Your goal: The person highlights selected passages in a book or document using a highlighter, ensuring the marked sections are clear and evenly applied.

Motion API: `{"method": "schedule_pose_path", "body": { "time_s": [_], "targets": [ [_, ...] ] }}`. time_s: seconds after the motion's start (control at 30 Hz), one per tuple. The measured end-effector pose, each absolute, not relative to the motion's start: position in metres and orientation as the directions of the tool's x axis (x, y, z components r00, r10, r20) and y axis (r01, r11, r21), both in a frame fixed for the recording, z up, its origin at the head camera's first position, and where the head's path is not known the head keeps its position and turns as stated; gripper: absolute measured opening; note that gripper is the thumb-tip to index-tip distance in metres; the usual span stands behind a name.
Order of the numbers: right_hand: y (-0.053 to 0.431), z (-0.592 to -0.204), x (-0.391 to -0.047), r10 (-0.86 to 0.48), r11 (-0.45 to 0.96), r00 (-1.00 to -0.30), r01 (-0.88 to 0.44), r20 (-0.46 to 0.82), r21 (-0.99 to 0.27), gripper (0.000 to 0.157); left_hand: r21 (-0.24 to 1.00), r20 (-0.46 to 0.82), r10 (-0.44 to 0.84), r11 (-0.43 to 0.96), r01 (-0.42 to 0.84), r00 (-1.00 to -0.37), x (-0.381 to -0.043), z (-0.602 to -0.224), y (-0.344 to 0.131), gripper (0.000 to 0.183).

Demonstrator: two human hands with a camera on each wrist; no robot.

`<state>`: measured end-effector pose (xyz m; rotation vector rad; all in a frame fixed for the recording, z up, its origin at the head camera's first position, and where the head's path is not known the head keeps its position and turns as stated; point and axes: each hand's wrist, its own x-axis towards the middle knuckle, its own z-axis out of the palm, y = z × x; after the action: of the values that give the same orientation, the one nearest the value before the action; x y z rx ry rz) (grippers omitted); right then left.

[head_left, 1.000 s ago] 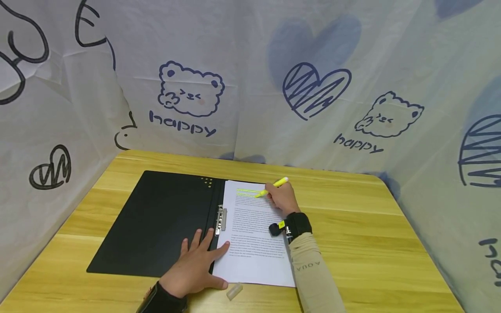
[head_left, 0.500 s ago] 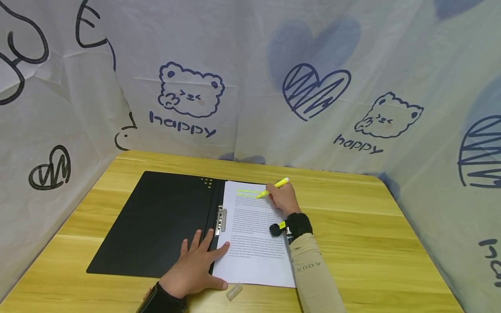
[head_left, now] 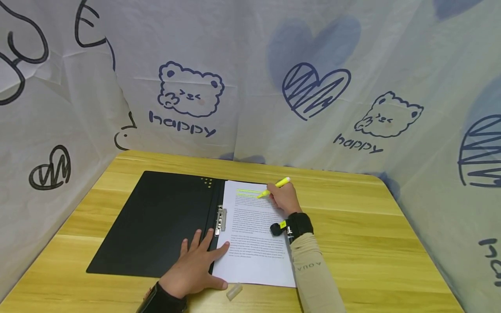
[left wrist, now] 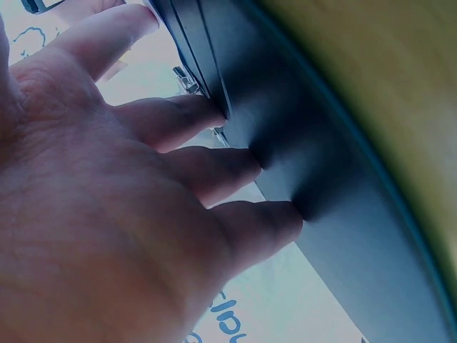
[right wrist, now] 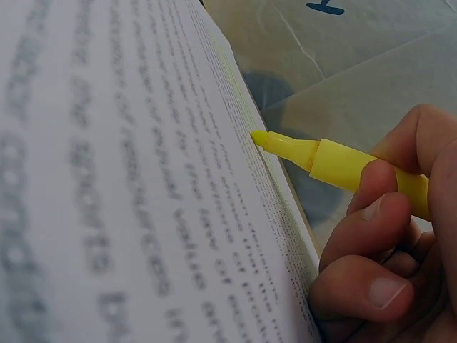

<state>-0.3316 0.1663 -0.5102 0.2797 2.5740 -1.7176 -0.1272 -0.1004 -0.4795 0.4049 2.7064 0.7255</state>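
Observation:
Between its fingers and thumb my right hand (head_left: 285, 198) grips a yellow highlighter (head_left: 281, 182), seen up close in the right wrist view with its yellow tip (right wrist: 258, 137) at the text. Yellow lines (head_left: 247, 195) run across the top rows of the printed sheet (head_left: 254, 271). The sheet lies in the right half of an opened black folder (head_left: 156, 217), beside a metal clip (head_left: 221, 219). My left hand (head_left: 193, 267) is spread out, its fingers straight, resting across the folder's spine and the sheet's lower left edge. In the left wrist view, fingertips (left wrist: 296, 214) touch the black cover.
A translucent cap (head_left: 234, 291) lies on the wooden table (head_left: 352, 226) just below the sheet, close to my left thumb. Behind and at both sides hangs a pale cloth (head_left: 250, 87) with drawn bears and hearts. A sleeved right forearm (head_left: 317, 274) runs along the sheet's right side.
My right hand with the highlighter has shifted slightly to the right along the second yellow line, which is a little longer. The left hand, folder and cap have stayed in place.

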Motion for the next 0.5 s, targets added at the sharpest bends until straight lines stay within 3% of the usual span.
{"method": "schedule_pose_path", "body": {
  "time_s": [0.5],
  "targets": [
    [0.1709,-0.5098,-0.3313,0.118,0.378,-0.985,0.164,-0.129,-0.911,0.032,0.528,-0.230,0.339,0.831,0.176,-0.912,-0.1270,-0.4789,-0.1001,0.092]
  ]
}}
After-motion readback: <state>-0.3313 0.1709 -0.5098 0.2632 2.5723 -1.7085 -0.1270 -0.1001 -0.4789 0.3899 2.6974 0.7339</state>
